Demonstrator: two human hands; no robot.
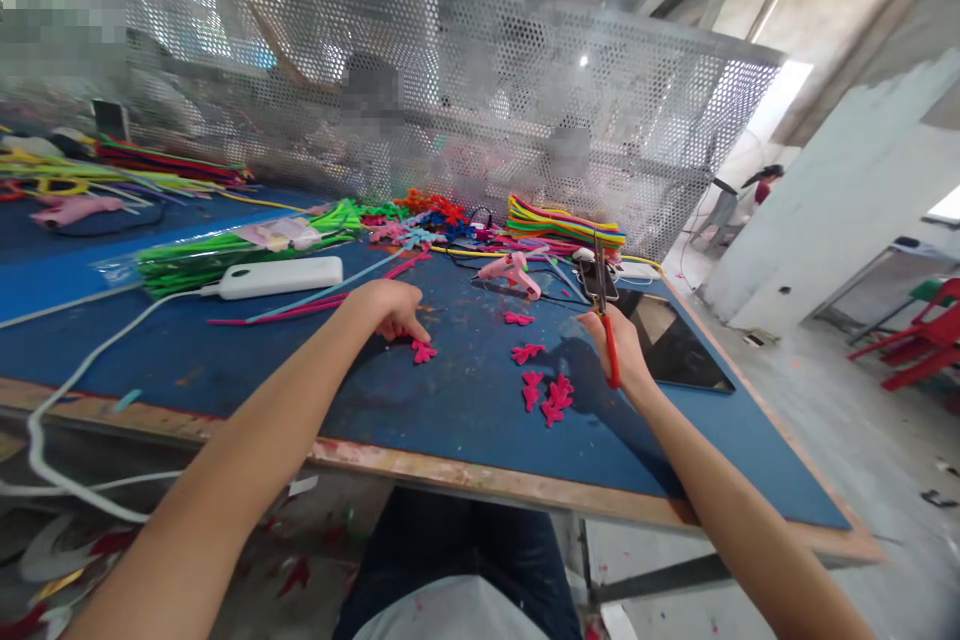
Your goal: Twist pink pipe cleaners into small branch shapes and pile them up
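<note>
My left hand (399,312) is low over the blue tabletop, its index finger stretched down and the other fingers curled in. Its fingertips touch a pink-red pipe-cleaner piece, mostly hidden beneath them. Just beside the fingertips lies another branched pink-red pipe-cleaner piece (424,351). My right hand (619,348) grips scissors (612,360) by their orange handles, blades pointing up and away from me. Between the hands several more branched pieces lie loose, among them one piece (528,353) and a close cluster (557,400) nearer me.
A pink glue gun (513,272) stands beyond the pieces. Pipe-cleaner bundles (562,222) line the back, before a perforated metal screen (480,100). A white power strip (281,277) trails its cable leftward. At right are a phone (598,281) and a dark tablet (679,340).
</note>
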